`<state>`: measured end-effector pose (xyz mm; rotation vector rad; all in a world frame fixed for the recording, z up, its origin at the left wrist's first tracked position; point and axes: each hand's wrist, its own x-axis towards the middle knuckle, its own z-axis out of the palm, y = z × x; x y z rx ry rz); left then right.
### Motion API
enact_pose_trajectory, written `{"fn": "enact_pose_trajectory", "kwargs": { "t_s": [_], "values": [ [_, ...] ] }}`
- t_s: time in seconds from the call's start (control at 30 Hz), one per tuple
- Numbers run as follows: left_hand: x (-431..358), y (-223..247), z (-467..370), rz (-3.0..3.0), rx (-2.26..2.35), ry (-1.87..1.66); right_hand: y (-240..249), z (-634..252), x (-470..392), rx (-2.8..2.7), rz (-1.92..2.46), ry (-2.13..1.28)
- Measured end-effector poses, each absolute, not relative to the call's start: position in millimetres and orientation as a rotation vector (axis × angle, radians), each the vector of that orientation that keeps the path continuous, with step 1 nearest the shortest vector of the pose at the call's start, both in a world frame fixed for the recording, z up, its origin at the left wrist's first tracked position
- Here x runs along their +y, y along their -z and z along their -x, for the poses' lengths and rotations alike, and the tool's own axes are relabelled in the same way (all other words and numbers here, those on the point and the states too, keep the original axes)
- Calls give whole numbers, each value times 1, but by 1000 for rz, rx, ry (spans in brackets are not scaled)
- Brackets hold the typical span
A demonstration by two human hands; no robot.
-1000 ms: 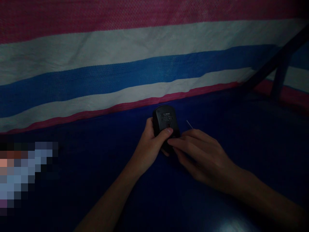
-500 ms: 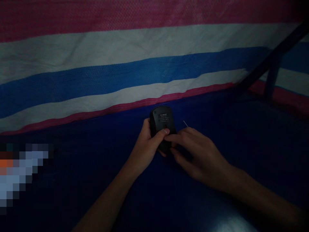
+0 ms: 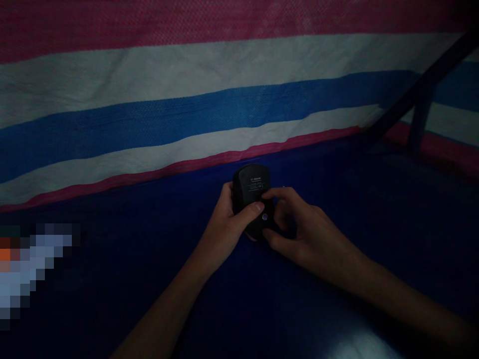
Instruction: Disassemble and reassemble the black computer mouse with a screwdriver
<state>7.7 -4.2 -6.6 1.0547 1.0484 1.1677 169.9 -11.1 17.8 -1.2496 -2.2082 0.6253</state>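
Note:
A black computer mouse (image 3: 249, 184) is held underside up, its printed label facing me and a small shiny sensor window showing lower down. My left hand (image 3: 228, 219) is closed around its left side, with the thumb lying across the underside. On the right edge, my right hand (image 3: 303, 224) grips the mouse: the index fingertip touches just below the label and the thumb meets the lower edge. Its other fingers are curled and partly hidden in shadow. A tiny pale tip shows behind the right index finger; what it is I cannot make out.
Below the hands spreads a dark blue, glossy surface (image 3: 232, 304). Red, white and blue striped sheeting (image 3: 187, 119) hangs behind it. A dark slanted bar with an upright (image 3: 421, 117) stands at the right. Something pixelated (image 3: 30, 274) is at the left edge.
My right index finger has moved up the mouse toward the label, uncovering the sensor window. The thin pale line behind that hand is now mostly hidden. My left hand keeps its hold.

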Motion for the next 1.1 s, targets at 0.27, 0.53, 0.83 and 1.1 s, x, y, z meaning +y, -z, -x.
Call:
{"fn": "enact_pose_trajectory", "kwargs": {
  "t_s": [0.27,0.53,0.83,1.1],
  "values": [
    [-3,5,-8,-992,1058,-1165,-25,-178,-5,-2123,1127,-690],
    [-2,6,-10,-967,1034,-1197,-40,-217,27,-2617,1817,-414],
    [1,4,-8,-917,1078,-1271,-48,-229,18,-2780,1572,-959],
    [2,7,-9,-894,1126,-1356,-58,-217,14,-2425,1188,-1168]
  ]
}}
